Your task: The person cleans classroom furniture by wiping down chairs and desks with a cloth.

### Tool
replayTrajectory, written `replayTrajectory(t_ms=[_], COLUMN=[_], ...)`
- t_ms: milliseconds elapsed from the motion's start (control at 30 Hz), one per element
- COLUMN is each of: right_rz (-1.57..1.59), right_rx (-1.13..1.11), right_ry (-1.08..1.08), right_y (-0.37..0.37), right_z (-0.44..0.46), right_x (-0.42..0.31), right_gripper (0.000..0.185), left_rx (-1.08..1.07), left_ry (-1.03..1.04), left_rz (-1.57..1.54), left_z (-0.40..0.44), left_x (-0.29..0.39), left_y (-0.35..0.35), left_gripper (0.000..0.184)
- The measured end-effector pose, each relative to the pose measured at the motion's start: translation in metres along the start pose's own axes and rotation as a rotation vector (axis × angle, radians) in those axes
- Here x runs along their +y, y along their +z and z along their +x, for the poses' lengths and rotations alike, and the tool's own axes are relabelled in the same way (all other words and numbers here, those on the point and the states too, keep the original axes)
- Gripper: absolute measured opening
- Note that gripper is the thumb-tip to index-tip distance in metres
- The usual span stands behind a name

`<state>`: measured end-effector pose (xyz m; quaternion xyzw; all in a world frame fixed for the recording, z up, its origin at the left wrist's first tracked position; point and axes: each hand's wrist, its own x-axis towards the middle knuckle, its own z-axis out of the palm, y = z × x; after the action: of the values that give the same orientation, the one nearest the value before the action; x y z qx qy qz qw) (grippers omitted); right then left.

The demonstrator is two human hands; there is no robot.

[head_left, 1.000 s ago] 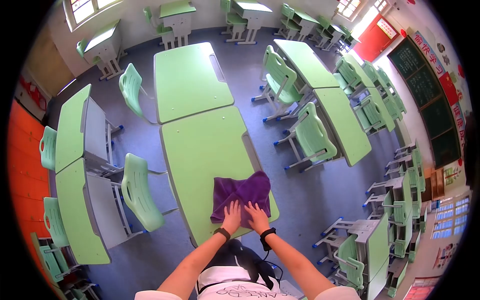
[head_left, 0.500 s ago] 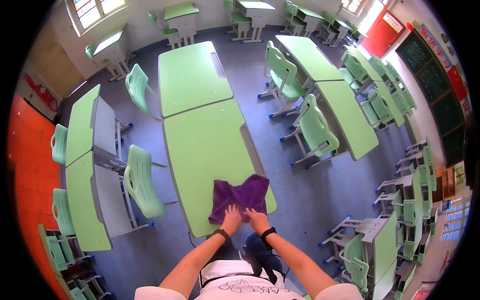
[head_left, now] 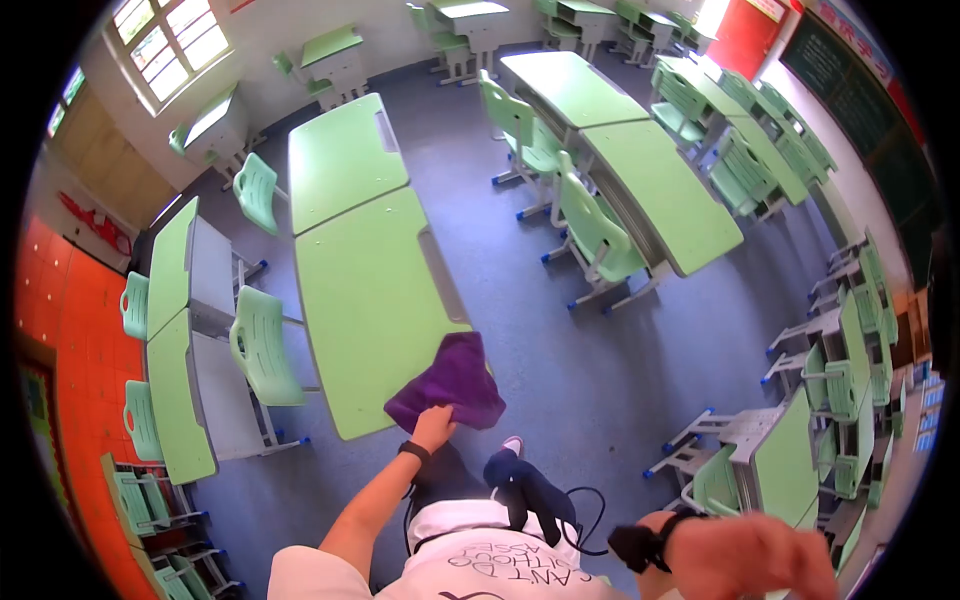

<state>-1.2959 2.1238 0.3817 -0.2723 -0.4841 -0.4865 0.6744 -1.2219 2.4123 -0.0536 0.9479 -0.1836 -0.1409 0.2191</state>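
Observation:
A purple cloth lies bunched over the near right corner of the closest green desk, part of it past the desk's edge. My left hand is closed on the cloth's near edge, with a dark band on that wrist. Away from the desk, my right hand is raised close to the camera at the lower right. It is blurred, so its finger position is unclear, and I see nothing in it. A dark band circles that wrist too.
Another green desk adjoins the far end of mine. A green chair stands to the left and another chair to the right, beside a desk row. Orange lockers line the left wall. My shoe is on the blue floor.
Both hands were on the spread cloth. My right hand has come off it and swung to the lower right. The cloth is now gathered in my left hand, and the view has shifted.

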Motion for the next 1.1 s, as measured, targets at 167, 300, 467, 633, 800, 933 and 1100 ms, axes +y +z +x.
replayTrajectory(t_ms=[167, 300, 467, 633, 800, 933, 1100], right_rz=[-0.228, -0.034, 0.047, -0.178, -0.615, -1.338, -1.158], right_rx=[-0.210, -0.326, -0.421, -0.391, -0.333, -0.390, -0.823], right_ry=[-0.262, -0.323, -0.318, -0.267, -0.070, 0.540, 1.201], right_y=[0.010, -0.002, -0.026, -0.065, -0.141, -0.237, -0.371], right_z=[0.070, 0.067, 0.071, 0.088, 0.103, 0.087, -0.036], right_x=[-0.024, -0.077, -0.100, -0.085, -0.050, 0.028, 0.150], right_gripper=[0.063, 0.070, 0.068, 0.059, 0.051, 0.045, 0.051], left_rx=[-0.014, -0.020, 0.077, 0.075, 0.053, 0.012, -0.056], left_ry=[0.094, 0.138, 0.219, 0.212, 0.200, 0.312, 0.664], left_rz=[-0.056, -0.035, -0.201, -0.332, -0.284, -0.388, -0.355], left_z=[0.031, 0.068, 0.123, 0.183, 0.255, 0.303, 0.350], left_x=[0.062, 0.120, 0.166, 0.204, 0.223, 0.251, 0.278], left_y=[-0.006, -0.022, -0.034, -0.044, -0.052, -0.089, -0.137], left_gripper=[0.024, 0.022, 0.021, 0.019, 0.020, 0.017, 0.020])
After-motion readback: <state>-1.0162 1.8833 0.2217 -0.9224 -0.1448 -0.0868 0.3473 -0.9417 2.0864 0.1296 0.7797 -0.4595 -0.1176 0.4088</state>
